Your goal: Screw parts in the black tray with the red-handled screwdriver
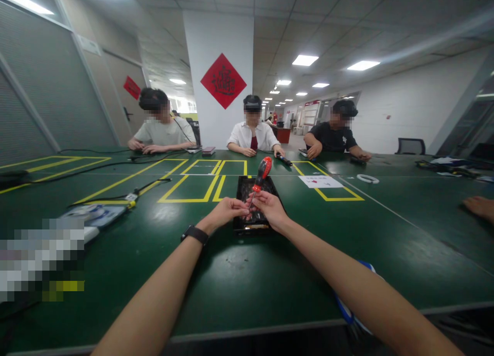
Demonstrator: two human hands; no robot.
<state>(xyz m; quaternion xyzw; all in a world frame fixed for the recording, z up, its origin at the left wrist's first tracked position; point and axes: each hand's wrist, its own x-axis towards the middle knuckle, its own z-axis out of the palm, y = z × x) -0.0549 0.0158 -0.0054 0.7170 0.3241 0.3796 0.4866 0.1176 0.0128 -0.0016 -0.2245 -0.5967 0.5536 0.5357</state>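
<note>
A screwdriver point(263, 172) with a red and black handle stands tilted over a black tray point(278, 195), handle end up. My right hand point(269, 206) grips it low, where the handle meets the shaft. Fingers pinched together, my left hand point(231, 210) is close to the tip of the shaft, and what lies between them is too small to make out. Both hands are above the tray, partly covering its inside. Some small shiny items seem to lie in it, but their kind is unclear.
Yellow tape outlines point(189, 200) mark the green table point(216, 294). A white printed sheet point(320, 181) and a white ring point(368, 179) lie right of the tray. Cables and a clear bag point(96, 214) are at left. Three people sit opposite; another person's hand point(478, 205) rests at far right.
</note>
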